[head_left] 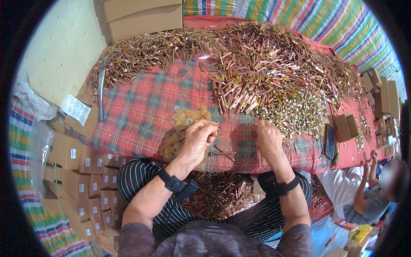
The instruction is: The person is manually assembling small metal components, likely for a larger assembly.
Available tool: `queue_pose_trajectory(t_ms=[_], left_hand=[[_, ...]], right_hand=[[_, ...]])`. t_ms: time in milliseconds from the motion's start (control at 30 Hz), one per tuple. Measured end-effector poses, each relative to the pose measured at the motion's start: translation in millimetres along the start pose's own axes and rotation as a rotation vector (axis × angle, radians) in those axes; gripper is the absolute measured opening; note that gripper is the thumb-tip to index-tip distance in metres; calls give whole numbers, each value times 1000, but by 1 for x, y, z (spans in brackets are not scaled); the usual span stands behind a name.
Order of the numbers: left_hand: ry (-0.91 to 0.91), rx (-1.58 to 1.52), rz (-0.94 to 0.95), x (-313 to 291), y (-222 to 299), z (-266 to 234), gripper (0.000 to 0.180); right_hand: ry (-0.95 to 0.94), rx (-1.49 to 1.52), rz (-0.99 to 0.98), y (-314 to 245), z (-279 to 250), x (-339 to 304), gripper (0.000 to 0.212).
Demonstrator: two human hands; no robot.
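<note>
Metal rod [187, 126] at left hand [198, 139] slants lower-left to upper-right.

From afar I have room over the plaid cloth [141, 100] between a metal bar [101, 92] and the left hand [199, 140], while heaped metal rods [274, 55] block the far side and small gold-coloured pieces [297, 112] crowd the right hand [269, 138].

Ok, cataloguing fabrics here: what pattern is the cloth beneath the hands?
The cloth: red plaid with dark checks, clearest in the head view.
</note>
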State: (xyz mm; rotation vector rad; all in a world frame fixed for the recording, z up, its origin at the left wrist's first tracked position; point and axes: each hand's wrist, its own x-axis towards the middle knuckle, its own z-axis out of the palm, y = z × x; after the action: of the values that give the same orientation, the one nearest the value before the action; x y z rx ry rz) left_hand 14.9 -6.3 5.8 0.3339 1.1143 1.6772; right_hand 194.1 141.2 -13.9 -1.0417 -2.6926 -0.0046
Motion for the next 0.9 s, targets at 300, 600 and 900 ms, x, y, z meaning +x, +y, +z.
queue_pose_trajectory(t_ms=[300,600,900], left_hand=[[-30,87,-34,1,-3,7,5],[-120,125,-37,3,-8,0,4],[-177,188,86,-2,-5,2,9]], right_hand=[[-215,1386,268,-58,-35,6,13],[-47,1038,-25,-63,-35,4,14],[-149,766,-12,-69,-49,6,15]])
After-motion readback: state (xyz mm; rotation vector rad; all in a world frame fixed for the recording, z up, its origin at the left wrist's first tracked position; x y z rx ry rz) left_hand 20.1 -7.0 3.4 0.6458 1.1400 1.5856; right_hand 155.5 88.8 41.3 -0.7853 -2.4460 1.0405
